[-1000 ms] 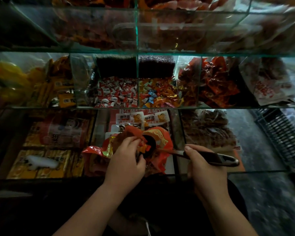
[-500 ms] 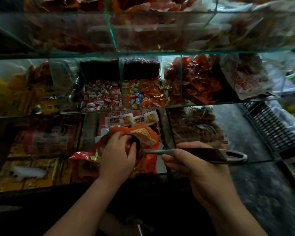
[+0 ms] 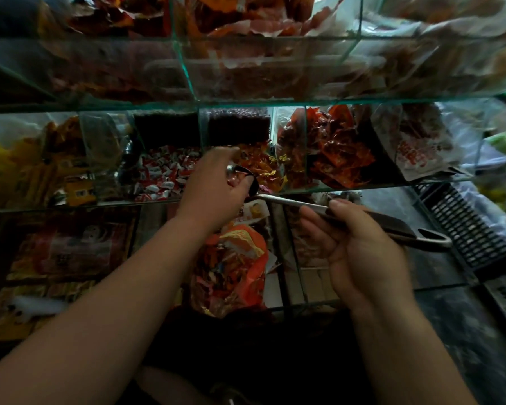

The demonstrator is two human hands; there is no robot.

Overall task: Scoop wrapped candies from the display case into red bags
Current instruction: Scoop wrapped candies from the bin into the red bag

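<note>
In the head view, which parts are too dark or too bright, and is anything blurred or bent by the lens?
Head view: dim overall, nearly black at the bottom between the forearms; daylight washes out the top right; the glass shelf bows from the wide lens; the left hand and the candies beside it are slightly blurred; the right hand on the scoop looks sharper.

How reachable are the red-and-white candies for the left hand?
Probably yes: the left hand is right beside the red-and-white candies; their compartment looks open toward the person.

Head view, down onto display case (image 3: 246, 102)
</note>
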